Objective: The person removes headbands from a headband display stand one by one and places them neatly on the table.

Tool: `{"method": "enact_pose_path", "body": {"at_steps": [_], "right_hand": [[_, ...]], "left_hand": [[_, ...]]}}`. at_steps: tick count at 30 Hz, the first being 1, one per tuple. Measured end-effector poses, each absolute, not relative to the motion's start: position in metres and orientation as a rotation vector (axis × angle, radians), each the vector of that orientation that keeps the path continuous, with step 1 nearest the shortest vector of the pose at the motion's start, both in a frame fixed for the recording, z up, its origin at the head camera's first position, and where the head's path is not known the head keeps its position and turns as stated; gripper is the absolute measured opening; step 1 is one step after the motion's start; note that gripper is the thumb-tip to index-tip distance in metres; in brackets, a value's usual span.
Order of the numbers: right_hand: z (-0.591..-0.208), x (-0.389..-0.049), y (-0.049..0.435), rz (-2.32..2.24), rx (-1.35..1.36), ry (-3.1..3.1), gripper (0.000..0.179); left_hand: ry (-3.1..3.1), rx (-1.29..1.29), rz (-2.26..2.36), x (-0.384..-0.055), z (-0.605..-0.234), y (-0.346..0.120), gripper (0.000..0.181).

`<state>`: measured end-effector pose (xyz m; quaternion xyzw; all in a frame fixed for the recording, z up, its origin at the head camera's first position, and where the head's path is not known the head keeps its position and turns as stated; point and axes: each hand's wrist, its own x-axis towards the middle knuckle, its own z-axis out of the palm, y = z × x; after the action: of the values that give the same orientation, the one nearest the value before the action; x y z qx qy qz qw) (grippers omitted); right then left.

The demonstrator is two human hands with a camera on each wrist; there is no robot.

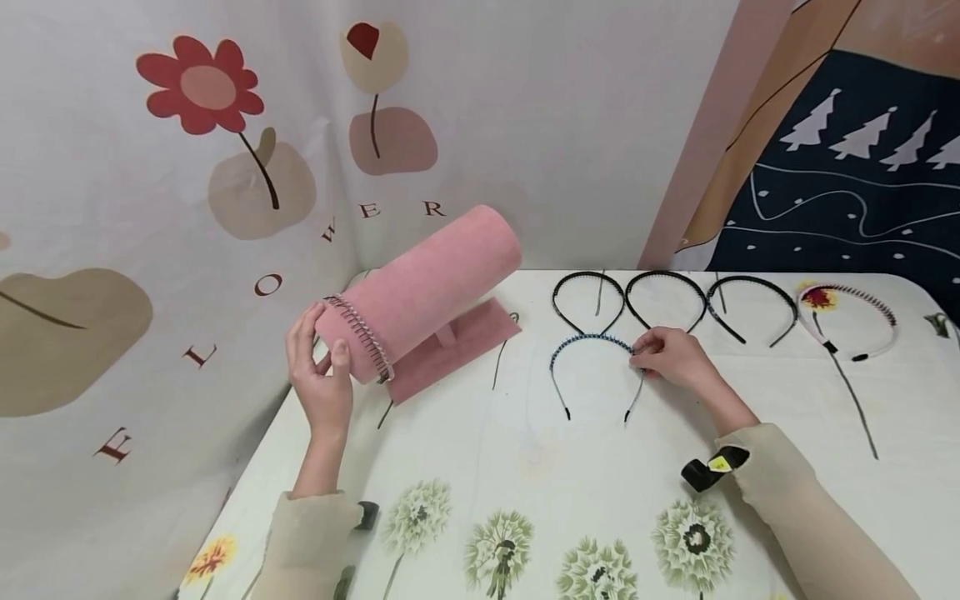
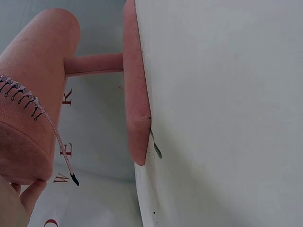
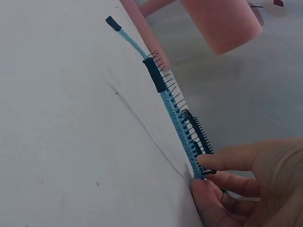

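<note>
A pink velvet headband display stand (image 1: 431, 283), a padded roll on a post and flat base, stands at the left of the table. My left hand (image 1: 321, 367) grips the roll's near end, thumb against the end face. Close to that hand, a pale pink toothed headband (image 1: 360, 333) sits around the roll; its dark tip hangs free in the left wrist view. With my right hand (image 1: 671, 357) I pinch the right side of a light blue toothed headband (image 1: 596, 337). In the right wrist view this blue headband (image 3: 180, 125) lies between thumb and fingers.
Behind the blue headband lie three black headbands, left (image 1: 555, 296), middle (image 1: 628, 296) and right (image 1: 757, 283). To their right is a pinkish-white headband (image 1: 862, 297) with dark tips. A flower-printed cloth (image 1: 570, 475) covers the table, and a printed curtain (image 1: 570, 125) hangs behind.
</note>
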<state>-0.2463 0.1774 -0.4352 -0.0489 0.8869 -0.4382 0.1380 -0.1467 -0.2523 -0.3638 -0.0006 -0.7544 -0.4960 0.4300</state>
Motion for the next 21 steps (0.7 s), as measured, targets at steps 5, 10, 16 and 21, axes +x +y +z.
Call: {"method": "enact_pose_path", "body": {"at_steps": [5, 10, 16, 21], "right_hand": [[-0.4353, -0.2466, 0.1769, -1.271, -0.123, 2.565, 0.03], [-0.4372, -0.2469, 0.1757, -1.281, -0.103, 2.557, 0.029], [-0.4365, -0.2455, 0.1761, -1.322, -0.086, 2.531, 0.03], [-0.4344, -0.245, 0.1767, -1.349, -0.09, 2.529, 0.032]], "left_hand": [[-1.882, -0.004, -1.238, -0.147, -0.3643, -0.2517, 0.058], [-1.894, 0.007, -1.232, -0.1457, -0.365, -0.2521, 0.057], [-1.902, 0.014, -1.229, -0.1456, -0.3651, -0.2523, 0.059], [-1.9, 0.006, -1.226, -0.1466, -0.3649, -0.2535, 0.058]]}}
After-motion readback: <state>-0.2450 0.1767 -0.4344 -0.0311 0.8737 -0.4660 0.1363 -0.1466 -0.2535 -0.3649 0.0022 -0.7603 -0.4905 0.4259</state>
